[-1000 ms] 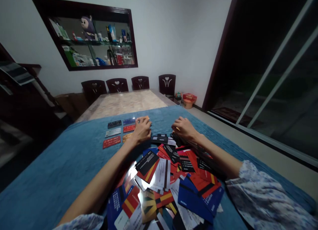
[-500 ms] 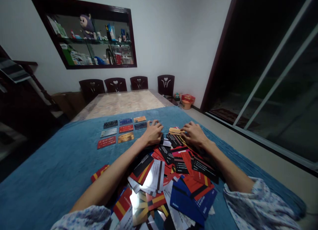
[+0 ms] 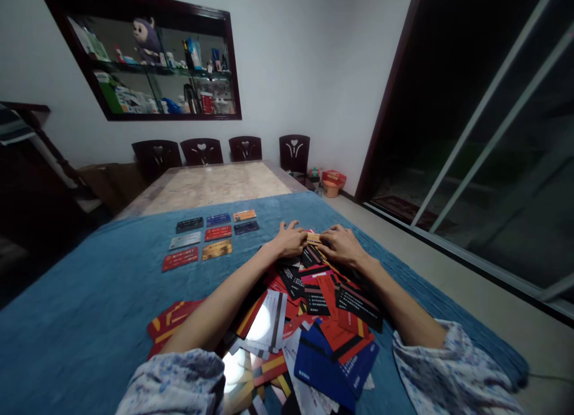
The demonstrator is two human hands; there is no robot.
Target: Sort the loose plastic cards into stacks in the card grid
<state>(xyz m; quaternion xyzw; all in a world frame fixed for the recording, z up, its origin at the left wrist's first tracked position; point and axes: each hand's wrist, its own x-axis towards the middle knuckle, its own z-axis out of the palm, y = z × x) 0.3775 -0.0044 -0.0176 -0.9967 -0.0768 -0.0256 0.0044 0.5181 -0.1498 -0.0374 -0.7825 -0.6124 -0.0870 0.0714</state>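
Observation:
A loose heap of plastic cards (image 3: 318,301) in black, red, white, blue and gold lies in front of me. At its far end is a yellow-gold card (image 3: 313,238), with my hands at its two ends. My left hand (image 3: 290,241) has its bent fingertips at the left end. My right hand (image 3: 343,246) has curled fingers at the right end; part of its grip is hidden. Left of the heap, cards stand apart in rows, among them a gold card (image 3: 217,249), a red card (image 3: 180,259) and a black card (image 3: 189,225).
A blue cloth (image 3: 112,283) covers the near part of the table (image 3: 215,179). More red cards (image 3: 168,322) lie under my left forearm. Dark chairs (image 3: 293,153) line the far side, below a wall shelf (image 3: 170,68). A glass door (image 3: 484,140) is on the right.
My left hand has moved right, off the black-and-white cards, to the yellow-gold card. My right hand stays near it. The view has shifted slightly, and more red cards show by my left forearm.

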